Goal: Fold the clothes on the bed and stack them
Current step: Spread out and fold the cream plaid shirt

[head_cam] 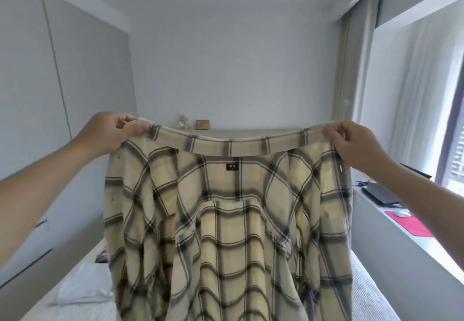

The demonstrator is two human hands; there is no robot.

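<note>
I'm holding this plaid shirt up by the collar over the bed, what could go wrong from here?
The plaid shirt hangs only from pinches by the left hand and right hand at the collar ends, so one end could slip free. It hangs loose and rumpled, so it may crease when laid down. It could also land on the white garment on the bed.

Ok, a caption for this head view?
Left hand and right hand hold a plaid shirt up by its collar above the bed.
</note>
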